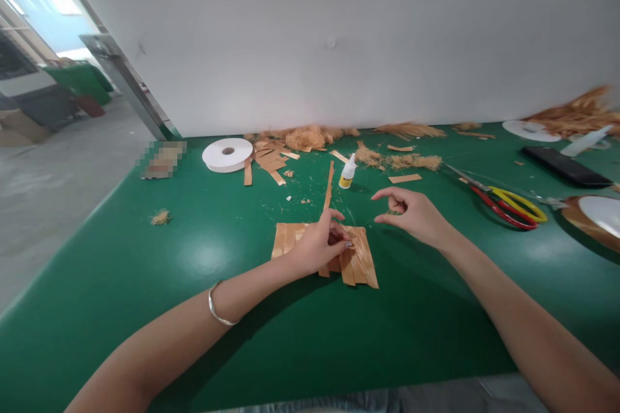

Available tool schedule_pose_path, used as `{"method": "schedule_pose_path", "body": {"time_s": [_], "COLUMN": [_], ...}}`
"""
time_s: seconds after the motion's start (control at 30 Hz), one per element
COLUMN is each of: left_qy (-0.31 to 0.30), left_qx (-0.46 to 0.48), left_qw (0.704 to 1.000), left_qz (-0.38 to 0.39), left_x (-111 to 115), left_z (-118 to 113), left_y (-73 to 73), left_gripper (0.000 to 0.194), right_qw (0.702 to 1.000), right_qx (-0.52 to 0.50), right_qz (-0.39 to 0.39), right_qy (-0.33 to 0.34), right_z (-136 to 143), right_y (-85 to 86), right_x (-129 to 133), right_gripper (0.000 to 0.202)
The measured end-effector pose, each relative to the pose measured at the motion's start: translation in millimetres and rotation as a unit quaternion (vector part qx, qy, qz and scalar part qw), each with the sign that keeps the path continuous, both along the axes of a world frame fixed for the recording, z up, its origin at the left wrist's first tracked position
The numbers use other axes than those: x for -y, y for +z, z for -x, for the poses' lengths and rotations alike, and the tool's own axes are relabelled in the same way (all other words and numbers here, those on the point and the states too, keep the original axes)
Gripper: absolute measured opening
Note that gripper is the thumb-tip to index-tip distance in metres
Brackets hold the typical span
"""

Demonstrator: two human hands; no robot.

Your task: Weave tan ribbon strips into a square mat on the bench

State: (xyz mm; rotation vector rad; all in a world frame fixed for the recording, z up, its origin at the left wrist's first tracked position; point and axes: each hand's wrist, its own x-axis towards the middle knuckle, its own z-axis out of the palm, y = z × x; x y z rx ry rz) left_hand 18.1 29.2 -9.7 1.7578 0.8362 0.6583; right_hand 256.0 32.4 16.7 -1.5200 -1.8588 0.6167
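My left hand [325, 242] rests over a panel of overlapping tan strips [361, 261], its thumb and fingers bent close to a small bit on the panel that is too small to make out. Right of the panel, my right hand [400, 208] hovers above the green table with thumb and forefinger apart and nothing between their tips. A narrow tan strip [329, 184] reaches from the panel's back edge toward the wall. Just behind the hands stands a small white glue bottle [347, 174] with a yellow label.
Scissors with red and yellow handles [508, 205] lie at the right, near a black case [566, 166] and a round mirror-like piece [600, 216]. A white tape roll [227, 153] and loose strips [268, 160] sit at the back left. A wall [314, 45] rises behind.
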Motion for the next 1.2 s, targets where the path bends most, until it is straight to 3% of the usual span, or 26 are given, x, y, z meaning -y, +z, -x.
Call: {"method": "schedule_pose_path", "body": {"time_s": [0.1, 0.17, 0.33, 0.5, 0.6, 0.67, 0.83, 1.0, 1.1, 1.2], "left_qy": [0.001, 0.000, -0.005, -0.007, -0.005, -0.003, -0.001, -0.001, -0.003, -0.004], "left_qx": [0.002, 0.004, 0.000, 0.008, 0.006, 0.003, 0.000, -0.001, -0.003, -0.001], "left_qw": [1.000, 1.000, 1.000, 1.000, 1.000, 1.000, 1.000, 1.000, 1.000, 1.000], "left_qz": [-0.002, -0.006, -0.007, -0.010, -0.017, -0.019, -0.010, -0.008, -0.006, -0.004], "left_x": [-0.1, -0.2, -0.1, -0.4, -0.9, -0.9, 0.1, 0.2, 0.2, 0.3], "left_z": [-0.1, 0.0, 0.4, 0.2, 0.3, 0.5, 0.5, 0.3, 0.5, 0.7], "left_y": [-0.9, -1.0, 0.3, -1.1, -2.1, -2.1, -0.4, 0.0, 0.4, 0.4], "left_gripper": [0.033, 0.033, 0.032, 0.032, 0.032, 0.032, 0.032, 0.032, 0.031, 0.031], "right_qw": [0.996, 0.995, 0.989, 0.932, 0.903, 0.902, 0.949, 0.994, 0.998, 0.994], "right_qx": [0.082, 0.086, -0.106, -0.338, -0.410, -0.415, -0.309, -0.091, 0.049, 0.104], "right_qz": [-0.024, -0.010, 0.080, 0.126, 0.124, 0.115, 0.064, 0.044, 0.025, 0.009], "right_qy": [-0.033, -0.053, -0.062, -0.040, -0.028, -0.015, 0.011, 0.036, 0.016, -0.011], "right_z": [2.6, 3.4, 3.2, -1.8, -4.2, -4.4, -4.3, -2.4, 1.0, 2.9], "right_y": [0.8, 3.2, 9.3, 8.1, 7.7, 7.7, 5.1, 0.6, -0.2, 0.4], "right_x": [1.6, 2.8, 2.4, -1.5, -2.4, -2.4, -1.9, -1.2, 0.1, 1.6], "right_gripper": [0.028, 0.031, 0.047, 0.050, 0.043, 0.039, 0.046, 0.037, 0.024, 0.022]}}
